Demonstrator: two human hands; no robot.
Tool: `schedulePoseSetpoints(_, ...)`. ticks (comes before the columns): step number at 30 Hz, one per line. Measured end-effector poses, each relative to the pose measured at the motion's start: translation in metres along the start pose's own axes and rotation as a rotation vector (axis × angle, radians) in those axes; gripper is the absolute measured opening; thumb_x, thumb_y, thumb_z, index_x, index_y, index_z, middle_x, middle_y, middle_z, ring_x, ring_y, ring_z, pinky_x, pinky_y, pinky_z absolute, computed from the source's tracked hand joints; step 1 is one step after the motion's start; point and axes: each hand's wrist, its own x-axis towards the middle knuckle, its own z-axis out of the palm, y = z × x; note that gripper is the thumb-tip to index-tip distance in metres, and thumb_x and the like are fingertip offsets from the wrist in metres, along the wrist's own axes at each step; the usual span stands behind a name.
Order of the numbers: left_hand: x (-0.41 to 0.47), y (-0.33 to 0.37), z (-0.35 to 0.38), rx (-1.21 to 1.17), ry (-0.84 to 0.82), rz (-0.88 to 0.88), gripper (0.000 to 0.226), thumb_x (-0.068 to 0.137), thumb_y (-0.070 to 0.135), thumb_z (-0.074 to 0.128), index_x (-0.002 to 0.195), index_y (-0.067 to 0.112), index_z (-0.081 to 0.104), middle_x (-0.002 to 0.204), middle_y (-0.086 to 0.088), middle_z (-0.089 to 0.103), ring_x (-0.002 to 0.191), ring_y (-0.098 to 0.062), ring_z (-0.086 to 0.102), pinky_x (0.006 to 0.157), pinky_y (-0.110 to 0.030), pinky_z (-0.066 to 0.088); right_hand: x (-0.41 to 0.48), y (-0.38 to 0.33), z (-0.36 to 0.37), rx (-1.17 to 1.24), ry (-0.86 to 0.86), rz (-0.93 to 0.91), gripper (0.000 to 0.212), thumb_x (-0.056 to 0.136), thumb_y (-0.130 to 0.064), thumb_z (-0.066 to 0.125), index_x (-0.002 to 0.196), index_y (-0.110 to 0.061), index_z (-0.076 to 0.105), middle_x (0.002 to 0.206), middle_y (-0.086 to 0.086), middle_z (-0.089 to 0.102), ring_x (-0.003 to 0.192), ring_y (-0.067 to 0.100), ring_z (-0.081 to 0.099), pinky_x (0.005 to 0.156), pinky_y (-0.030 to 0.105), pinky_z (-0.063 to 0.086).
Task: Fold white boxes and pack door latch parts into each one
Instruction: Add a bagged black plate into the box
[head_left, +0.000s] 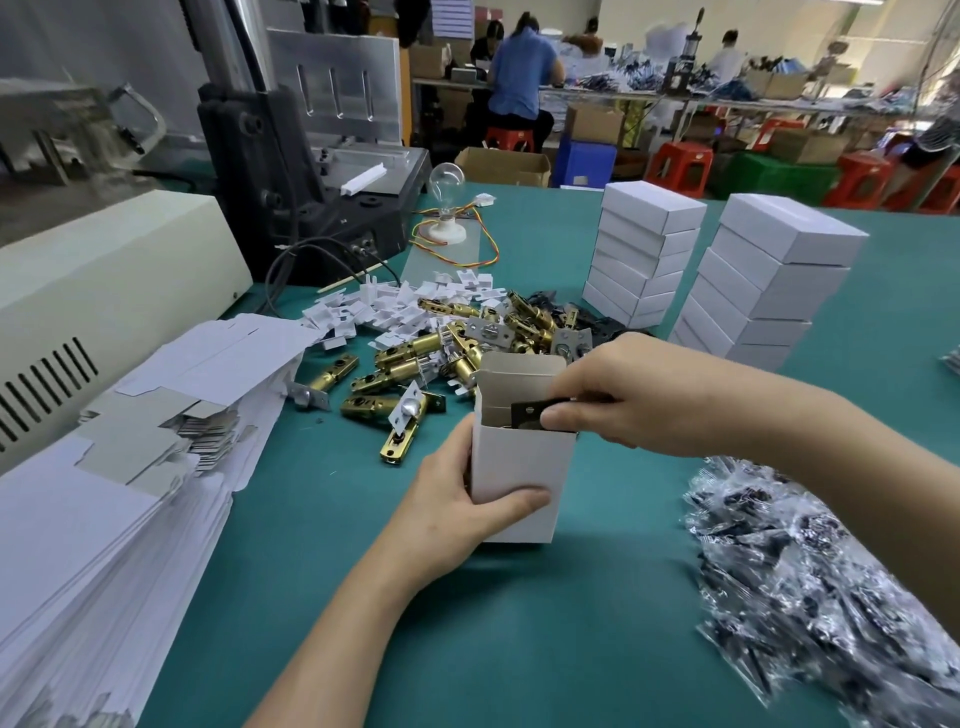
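Head: right fingers (558, 418) pinch plate (524, 413) inside box (519, 467).

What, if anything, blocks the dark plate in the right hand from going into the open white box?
Nothing visible. The right hand pinches the dark plate at the open mouth of the white box; the top flap stands up behind, and the left hand grips the box lower down.

Inside box (519, 467), dark plate (527, 413) half hidden; plastic bags (831, 597) blurred, cut by edge.
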Motion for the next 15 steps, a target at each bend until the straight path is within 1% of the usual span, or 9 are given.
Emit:
schedulePoseSetpoints(2, 0.0, 0.0, 0.0, -0.006, 0.002, -0.004, 0.058, 0.073, 0.047, 0.087, 0.123, 0.052, 0.058, 0.112, 0.015, 0.073, 0.103, -0.009, 0.071, 0.083, -0.028, 0.061, 0.001, -0.001, 0.0, -0.061, -0.057, 0.015, 0.043, 0.105, -0.045, 0.049, 0.069, -0.022, 0.049, 0.058, -0.007, 0.054, 0.058, 0.003, 0.049, 0.058, 0.026, 0.037)
schedulePoseSetpoints(3, 0.0, 0.0, 0.0, -0.008, 0.002, -0.006, 0.058, 0.073, 0.048, 0.088, 0.122, 0.052, 0.058, 0.112, 0.015, 0.072, 0.103, -0.009, 0.071, 0.082, -0.027, 0.06, 0.002, -0.001, 0.0, -0.067, -0.076, 0.032, 0.044, 0.106, -0.045, 0.048, 0.069, -0.022, 0.048, 0.058, -0.005, 0.052, 0.058, 0.003, 0.049, 0.06, 0.029, 0.038)
schedulePoseSetpoints(5, 0.001, 0.0, -0.001, -0.008, 0.002, -0.008, 0.058, 0.072, 0.048, 0.088, 0.122, 0.052, 0.058, 0.113, 0.016, 0.072, 0.104, -0.009, 0.071, 0.082, -0.027, 0.06, 0.0, 0.0, 0.002, -0.049, -0.088, 0.056, 0.042, 0.106, -0.046, 0.047, 0.069, -0.024, 0.049, 0.059, -0.008, 0.055, 0.06, 0.0, 0.051, 0.061, 0.029, 0.039)
schedulePoseSetpoints(7, 0.001, 0.0, -0.001, -0.012, -0.001, -0.01, 0.059, 0.073, 0.048, 0.088, 0.124, 0.052, 0.058, 0.113, 0.016, 0.072, 0.105, -0.008, 0.07, 0.082, -0.027, 0.06, -0.002, 0.0, 0.002, -0.013, -0.084, 0.059, 0.037, 0.105, -0.045, 0.048, 0.072, -0.03, 0.053, 0.063, -0.02, 0.059, 0.062, -0.001, 0.053, 0.06, 0.025, 0.039)
schedulePoseSetpoints(8, 0.001, 0.0, -0.001, -0.014, -0.002, -0.011, 0.06, 0.073, 0.047, 0.088, 0.124, 0.052, 0.059, 0.114, 0.017, 0.072, 0.105, -0.008, 0.07, 0.082, -0.027, 0.06, -0.003, 0.0, 0.003, 0.009, -0.077, 0.052, 0.032, 0.105, -0.044, 0.049, 0.076, -0.033, 0.056, 0.064, -0.021, 0.06, 0.062, 0.0, 0.055, 0.06, 0.024, 0.04)
schedulePoseSetpoints(10, 0.0, 0.001, -0.001, -0.013, 0.002, -0.011, 0.058, 0.073, 0.046, 0.088, 0.123, 0.054, 0.059, 0.114, 0.018, 0.072, 0.106, -0.006, 0.07, 0.082, -0.023, 0.059, -0.006, 0.004, 0.004, 0.049, -0.052, 0.037, 0.021, 0.104, -0.043, 0.052, 0.09, -0.035, 0.066, 0.063, -0.013, 0.062, 0.063, 0.003, 0.059, 0.063, 0.025, 0.045)
schedulePoseSetpoints(12, 0.0, 0.001, -0.002, -0.015, 0.009, -0.009, 0.057, 0.072, 0.044, 0.089, 0.119, 0.056, 0.06, 0.115, 0.019, 0.073, 0.106, -0.005, 0.07, 0.082, -0.02, 0.057, -0.009, 0.008, 0.004, 0.121, 0.027, -0.002, 0.014, 0.101, -0.043, 0.056, 0.102, -0.038, 0.069, 0.067, -0.007, 0.064, 0.066, 0.006, 0.062, 0.065, 0.026, 0.048)
schedulePoseSetpoints(15, -0.002, 0.002, -0.003, -0.023, 0.005, -0.019, 0.057, 0.072, 0.042, 0.089, 0.118, 0.059, 0.06, 0.116, 0.021, 0.073, 0.107, -0.003, 0.07, 0.084, -0.019, 0.057, -0.017, 0.02, 0.002, 0.394, 0.262, -0.035, 0.009, 0.097, -0.041, 0.061, 0.105, -0.038, 0.066, 0.072, -0.002, 0.065, 0.059, 0.005, 0.059, 0.057, 0.019, 0.048)
